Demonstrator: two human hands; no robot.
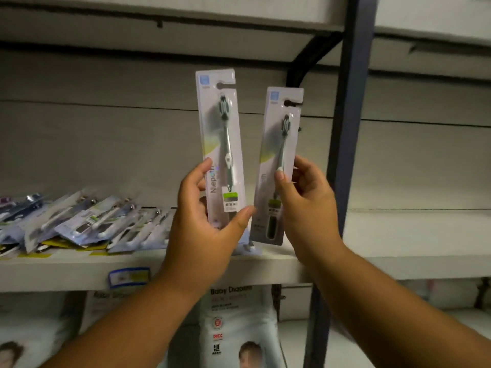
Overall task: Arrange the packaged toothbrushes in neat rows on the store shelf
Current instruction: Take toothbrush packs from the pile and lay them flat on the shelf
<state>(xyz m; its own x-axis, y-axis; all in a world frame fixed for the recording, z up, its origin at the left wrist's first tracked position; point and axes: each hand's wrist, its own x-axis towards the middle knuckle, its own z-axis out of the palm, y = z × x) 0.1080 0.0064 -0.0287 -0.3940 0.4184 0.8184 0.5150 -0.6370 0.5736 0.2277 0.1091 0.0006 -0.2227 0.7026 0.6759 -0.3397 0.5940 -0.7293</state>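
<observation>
While loose toothbrush packs point(87, 224) lie heaped on the shelf point(66, 272), two more are held upright, the higher pack point(220, 134) gripped by the left hand point(204, 229), the lower pack point(279, 144) by the right hand point(305, 208)

We read one brand word running up the card of the left-hand package point(220, 144), gripped in our left hand point(202, 224): "Niepo", then blurred last letters, perhaps "th". Its green sticker point(230, 195) carries small print that we cannot make out. The right-hand package point(277, 144), pinched in our right hand point(308, 208), bears a similar vertical word, too blurred to read. On the white pack point(233, 317) under the shelf edge point(66, 274) we read "Baby", a smeared second word, and lower down "PICC" in red. The blue-bordered tag point(129, 278) on that edge is illegible.
</observation>
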